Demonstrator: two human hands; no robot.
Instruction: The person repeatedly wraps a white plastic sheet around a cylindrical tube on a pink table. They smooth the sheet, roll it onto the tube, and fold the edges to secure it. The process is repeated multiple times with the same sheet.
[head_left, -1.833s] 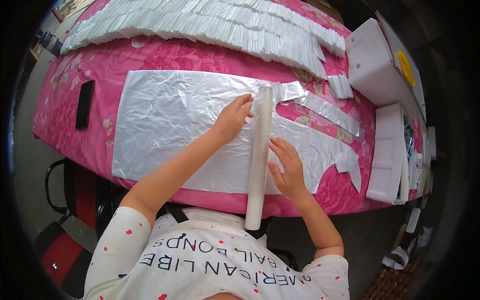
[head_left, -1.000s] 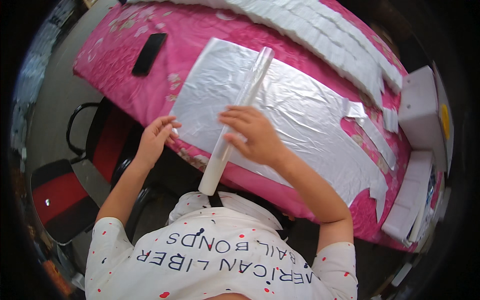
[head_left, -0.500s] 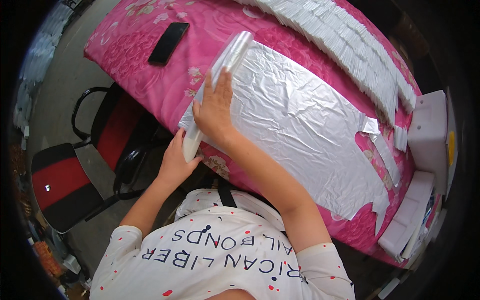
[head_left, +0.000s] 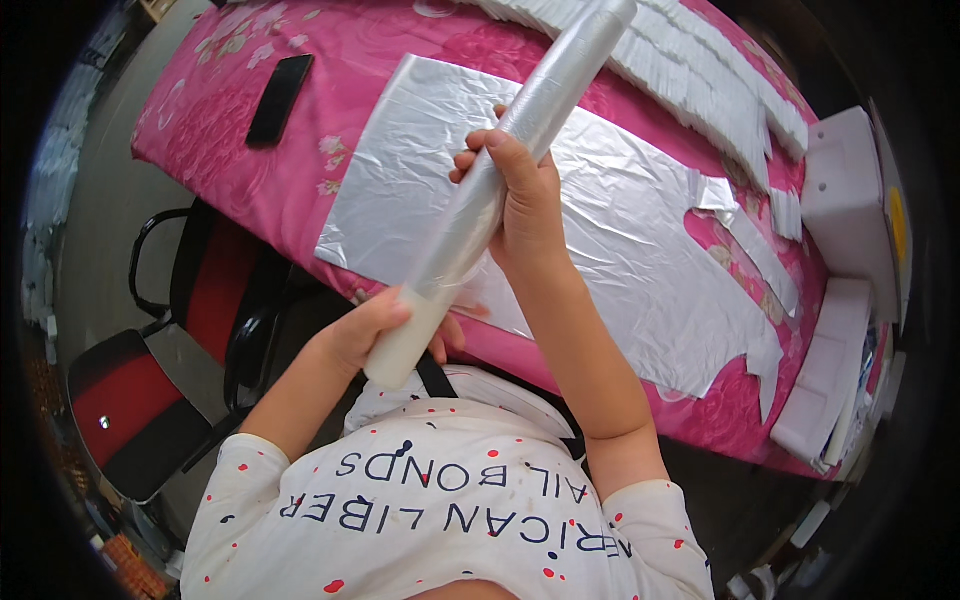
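Both of my hands hold a long roll of clear plastic film (head_left: 470, 215), raised at a slant above the table. My left hand (head_left: 385, 325) grips its near, whitish end, fingers partly hidden behind it. My right hand (head_left: 520, 190) wraps round the middle of the roll, thumb on top. Beneath lies a wrinkled silver sheet (head_left: 620, 260), shiny like foil or film, with torn strips at its right end. Part of its surface is hidden by the roll and my right arm.
A pink flowered cloth (head_left: 220, 130) covers the table. A black phone (head_left: 280, 100) lies at the left. Stacked white folded strips (head_left: 690, 100) line the far edge. White boxes (head_left: 845, 180) stand at the right. A red and black chair (head_left: 135, 385) is beside the table, left.
The film roll has come up off the left end of the silver sheet, moving right and toward the camera. My right hand now wraps round it instead of lying flat on it.
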